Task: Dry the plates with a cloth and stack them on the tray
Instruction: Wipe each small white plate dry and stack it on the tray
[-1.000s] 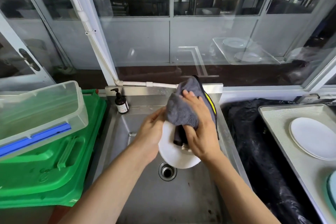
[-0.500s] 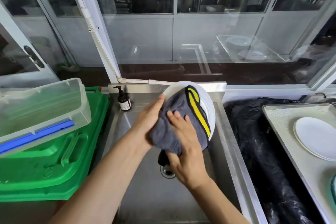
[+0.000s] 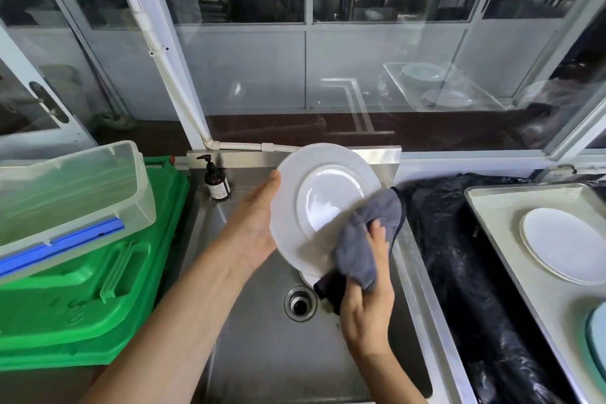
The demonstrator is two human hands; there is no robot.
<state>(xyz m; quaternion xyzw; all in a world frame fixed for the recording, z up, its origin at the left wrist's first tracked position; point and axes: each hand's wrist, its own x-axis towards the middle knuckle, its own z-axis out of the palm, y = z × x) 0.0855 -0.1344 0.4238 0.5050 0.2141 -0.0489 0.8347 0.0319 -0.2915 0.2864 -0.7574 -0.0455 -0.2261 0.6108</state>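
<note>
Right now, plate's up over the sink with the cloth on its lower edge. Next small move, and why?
Probably sweep the grey cloth up across the white plate. The right hand presses it only on the lower right rim, the glossy centre is uncovered, and the left hand steadies the plate tilted above the sink.

Left hand (image 3: 254,226) flat, fingers straight — forearm reaching forward; right hand (image 3: 367,302) curled, gripping — wrist bent.
</note>
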